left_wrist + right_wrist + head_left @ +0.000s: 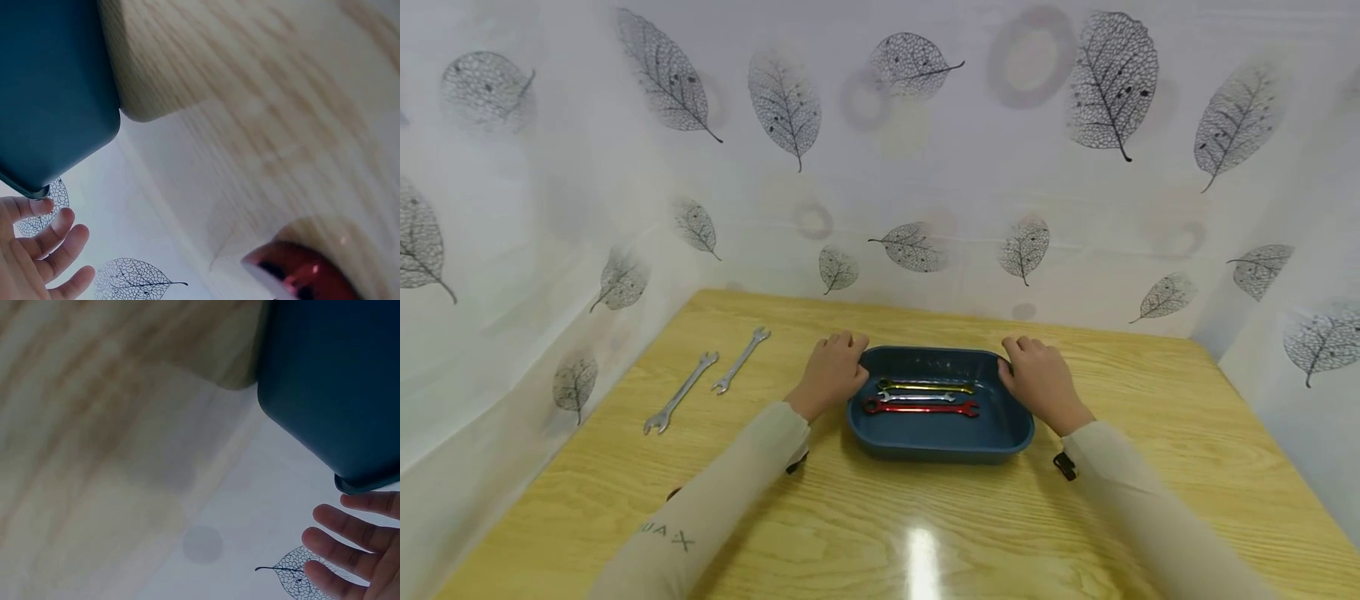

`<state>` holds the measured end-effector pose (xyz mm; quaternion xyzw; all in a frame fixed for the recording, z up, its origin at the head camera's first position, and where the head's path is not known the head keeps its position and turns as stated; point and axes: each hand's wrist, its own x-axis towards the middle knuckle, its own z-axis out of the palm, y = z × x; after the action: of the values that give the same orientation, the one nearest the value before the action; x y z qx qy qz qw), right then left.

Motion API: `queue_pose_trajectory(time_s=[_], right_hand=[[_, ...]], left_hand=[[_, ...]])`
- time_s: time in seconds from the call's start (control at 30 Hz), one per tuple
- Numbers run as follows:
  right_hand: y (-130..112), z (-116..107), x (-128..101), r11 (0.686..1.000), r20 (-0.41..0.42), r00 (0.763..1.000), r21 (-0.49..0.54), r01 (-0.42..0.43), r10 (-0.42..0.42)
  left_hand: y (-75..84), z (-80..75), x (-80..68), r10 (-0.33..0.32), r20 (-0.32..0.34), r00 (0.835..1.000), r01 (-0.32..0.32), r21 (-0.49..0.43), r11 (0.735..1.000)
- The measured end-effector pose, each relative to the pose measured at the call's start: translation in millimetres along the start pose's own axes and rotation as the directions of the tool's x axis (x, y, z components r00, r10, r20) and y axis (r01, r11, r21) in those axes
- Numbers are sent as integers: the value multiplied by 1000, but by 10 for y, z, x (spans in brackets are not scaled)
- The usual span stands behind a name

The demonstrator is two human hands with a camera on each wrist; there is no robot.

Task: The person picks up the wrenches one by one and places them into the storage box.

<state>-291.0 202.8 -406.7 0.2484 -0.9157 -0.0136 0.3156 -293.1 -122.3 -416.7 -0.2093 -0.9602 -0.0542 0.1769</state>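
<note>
A dark blue rectangular basin (940, 454) with rounded corners stands on the table. Inside it lie a gold wrench (925, 387), a silver wrench (917, 397) and a red wrench (925, 408), roughly side by side. My left hand (832, 372) grips the basin's rim at its far left corner. At the opposite far corner my right hand (1043, 379) holds the rim, thumb toward the inside. Both wrist views show an index fingertip at the rim, with the other fingers loosely bent below; the thumbs are hidden there.
Two silver open-ended wrenches, a longer one (681, 393) and a shorter one (741, 361), lie on the wooden table (865, 533) left of the basin. A dark red glossy object (306, 269) is partly seen near the left forearm. Leaf-patterned curtain (955, 183) encloses the table's back and sides.
</note>
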Motion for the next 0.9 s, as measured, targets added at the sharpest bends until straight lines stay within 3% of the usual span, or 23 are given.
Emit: queue_pose_trajectory(time_s=[0.53,0.77,0.9], right_hand=[[-73,53,6,998,87,996,-67,-15,21],[-23,35,33,998,114,993,-65,22,-14],[71,13,53,996,103,992,-39,82,-78]], left_hand=[[-10,-12,-15,3,-34,999,-5,-47,999],[-11,-26,-15,-1,-24,1000,0,-47,999],[-6,-15,-20,-4,-8,1000,3,-41,999]])
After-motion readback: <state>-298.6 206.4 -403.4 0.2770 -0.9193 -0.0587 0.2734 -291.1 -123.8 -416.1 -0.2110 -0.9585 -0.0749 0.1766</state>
